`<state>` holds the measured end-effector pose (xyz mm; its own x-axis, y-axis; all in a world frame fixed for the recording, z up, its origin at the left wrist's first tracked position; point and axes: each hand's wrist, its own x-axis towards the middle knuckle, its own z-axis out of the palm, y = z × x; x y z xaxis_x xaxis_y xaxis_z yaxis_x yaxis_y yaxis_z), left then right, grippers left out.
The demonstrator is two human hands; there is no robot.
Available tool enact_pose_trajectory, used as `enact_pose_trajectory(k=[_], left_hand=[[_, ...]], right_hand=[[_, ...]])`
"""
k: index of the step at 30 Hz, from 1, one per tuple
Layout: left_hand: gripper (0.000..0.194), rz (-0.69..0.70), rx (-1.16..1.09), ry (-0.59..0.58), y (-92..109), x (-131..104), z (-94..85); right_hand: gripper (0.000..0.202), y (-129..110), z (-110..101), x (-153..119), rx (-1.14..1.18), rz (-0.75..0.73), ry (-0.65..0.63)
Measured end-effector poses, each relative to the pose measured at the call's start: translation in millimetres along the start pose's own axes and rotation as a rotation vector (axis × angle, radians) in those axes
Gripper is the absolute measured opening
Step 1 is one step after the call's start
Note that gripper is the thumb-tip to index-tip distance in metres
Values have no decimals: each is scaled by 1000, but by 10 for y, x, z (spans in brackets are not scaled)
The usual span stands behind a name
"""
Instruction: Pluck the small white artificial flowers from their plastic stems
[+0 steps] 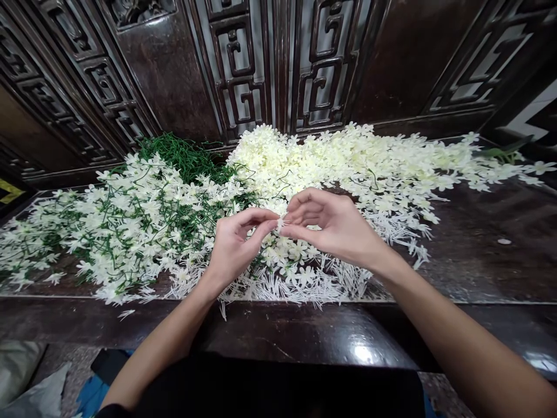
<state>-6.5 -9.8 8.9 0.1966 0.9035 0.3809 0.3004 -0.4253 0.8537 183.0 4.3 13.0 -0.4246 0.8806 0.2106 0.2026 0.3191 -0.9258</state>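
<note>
In front of me both hands meet over the heaped artificial flowers. My left hand (237, 238) is closed in a pinch, thumb against forefinger, on a small white spiky flower piece (281, 224). From the other side, my right hand (333, 223) has its thumb and curled fingers closed round the same piece; its exact hold is partly hidden. Below the hands lie loose white petal blossoms (289, 254) and many thin white spiky pieces (287, 288). To the left is a pile of white flowers on green stems (143, 217).
Pale yellow-white blossoms (300, 159) are heaped behind my hands and spread right. Bare green stems (180, 158) lie at the back left. All rest on a dark wooden bench (487, 249) with a carved backrest (174, 75). A small white disc (503, 241) lies at right.
</note>
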Motion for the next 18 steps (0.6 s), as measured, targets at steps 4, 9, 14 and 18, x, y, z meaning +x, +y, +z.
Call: enact_pose_trajectory(k=[4,9,14,18], left_hand=[[9,13,35,16,-6,-4,15],[11,12,13,-15,-12,-7,28],[22,-5,204,-103,-114,11,21],[20,5,582,-255,-252,13,19]], right_hand=[[57,8,15,6,-44,22,-34],[18,-5,54,17,-38,5,-18],[13,17,0,33,-74,19,75],[9,42,-52,38,-64,58,36]])
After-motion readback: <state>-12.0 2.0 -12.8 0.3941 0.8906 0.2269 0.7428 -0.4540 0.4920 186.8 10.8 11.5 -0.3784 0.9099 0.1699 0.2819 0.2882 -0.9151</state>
